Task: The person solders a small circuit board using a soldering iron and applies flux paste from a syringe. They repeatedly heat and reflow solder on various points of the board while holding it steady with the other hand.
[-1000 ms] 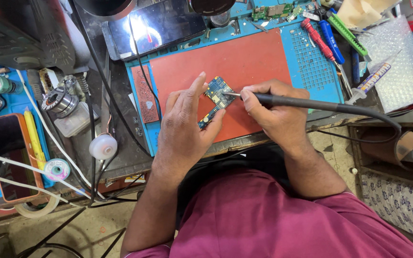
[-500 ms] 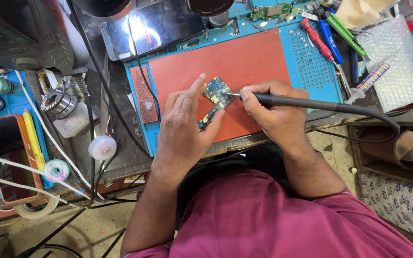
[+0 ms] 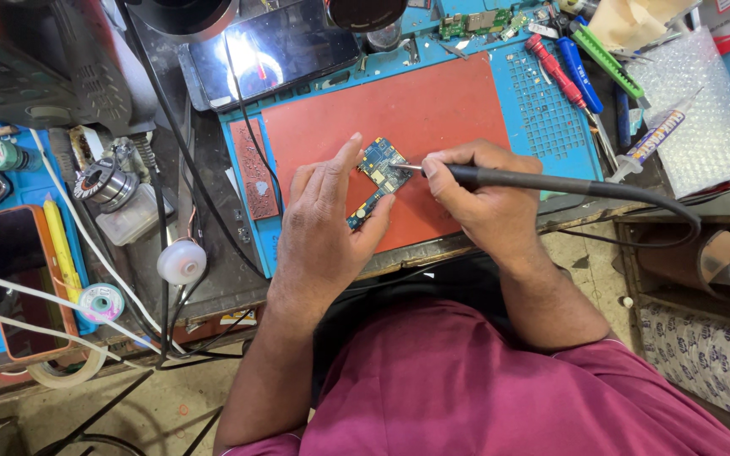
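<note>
The left hand [image 3: 323,224] pinches a small blue circuit board [image 3: 379,173] between thumb and fingers, tilted just above the red work mat [image 3: 399,110], while the right hand [image 3: 479,194] grips a black soldering iron [image 3: 542,180] like a pen, its metal tip touching the board's upper edge. The mat lies on a blue repair pad [image 3: 551,118] on the counter, with red and blue screwdrivers [image 3: 563,72] near its far right corner.
</note>
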